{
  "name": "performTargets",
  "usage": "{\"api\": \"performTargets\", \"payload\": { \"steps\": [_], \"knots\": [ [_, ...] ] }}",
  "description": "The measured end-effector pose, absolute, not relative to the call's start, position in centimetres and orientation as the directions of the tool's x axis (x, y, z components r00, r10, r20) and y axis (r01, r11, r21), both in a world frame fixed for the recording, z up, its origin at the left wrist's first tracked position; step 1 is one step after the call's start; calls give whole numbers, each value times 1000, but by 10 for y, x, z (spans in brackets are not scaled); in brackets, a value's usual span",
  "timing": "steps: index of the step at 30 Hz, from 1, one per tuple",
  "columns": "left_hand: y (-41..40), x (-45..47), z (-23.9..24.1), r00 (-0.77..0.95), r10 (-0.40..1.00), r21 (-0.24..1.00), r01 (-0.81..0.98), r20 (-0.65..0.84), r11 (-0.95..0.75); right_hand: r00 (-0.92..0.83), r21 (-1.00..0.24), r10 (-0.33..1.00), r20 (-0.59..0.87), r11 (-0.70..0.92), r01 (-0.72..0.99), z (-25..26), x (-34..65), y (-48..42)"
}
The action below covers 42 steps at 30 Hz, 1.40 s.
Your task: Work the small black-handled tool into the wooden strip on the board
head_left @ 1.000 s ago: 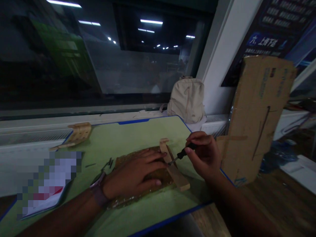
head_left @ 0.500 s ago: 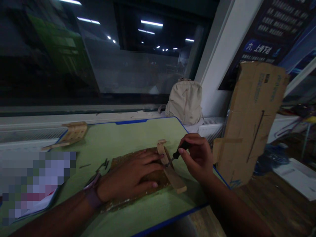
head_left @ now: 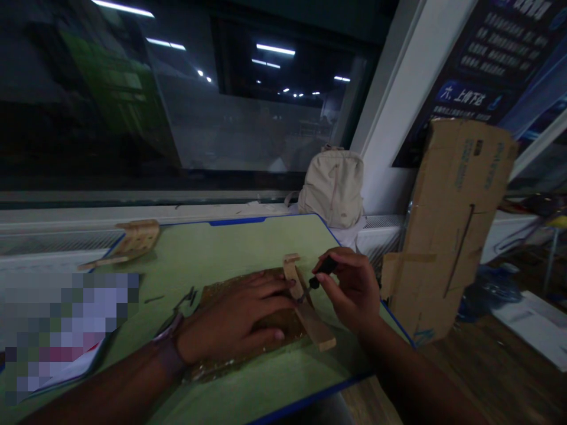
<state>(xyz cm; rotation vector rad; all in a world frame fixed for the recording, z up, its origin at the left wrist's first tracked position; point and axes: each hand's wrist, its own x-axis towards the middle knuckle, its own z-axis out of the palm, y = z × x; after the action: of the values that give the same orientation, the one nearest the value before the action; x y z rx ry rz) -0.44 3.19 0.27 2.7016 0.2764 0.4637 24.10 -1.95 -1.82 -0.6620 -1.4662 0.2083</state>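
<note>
My left hand lies flat with fingers stretched over a brown woven seat-like panel, its fingertips on a wooden strip along the panel's right edge. In my right hand is a screwdriver, its black handle pinched between thumb and fingers. The screwdriver's shaft slants down to the wooden strip, beside my left index fingertip. Whether a screw sits under the tip is too small to tell. Left of the panel lies a small dark metal tool, with a thin dark piece near it.
The green table has a blue edge. A curved wooden part rests at its back left corner, and a blurred-out printed sheet lies at the left. Beyond the table stand a beige backpack and a cardboard sheet.
My right hand has turned the screwdriver's handle a little, and its fingers have shifted on it. My left hand stays in place. The view has tilted slightly.
</note>
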Motion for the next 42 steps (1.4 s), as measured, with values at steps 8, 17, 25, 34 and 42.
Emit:
{"api": "performTargets", "payload": {
  "steps": [8,17,25,34,42],
  "knots": [
    [33,-5,1,924,256,397,130,284,-908,2,-452,469,883,849,275,-16,248,-25],
    [34,1,-7,917,223,374,89,331,-923,66,-540,542,838,804,248,-15,254,-26],
    [35,2,-14,903,248,355,117,350,-927,-31,-480,499,866,848,224,-8,257,-26],
    [33,0,-8,899,265,409,109,348,-906,88,-530,526,846,807,262,-11,252,-22],
    [31,-3,0,915,265,409,126,305,-904,-62,-504,526,848,838,211,-11,246,-28]
  ]
}}
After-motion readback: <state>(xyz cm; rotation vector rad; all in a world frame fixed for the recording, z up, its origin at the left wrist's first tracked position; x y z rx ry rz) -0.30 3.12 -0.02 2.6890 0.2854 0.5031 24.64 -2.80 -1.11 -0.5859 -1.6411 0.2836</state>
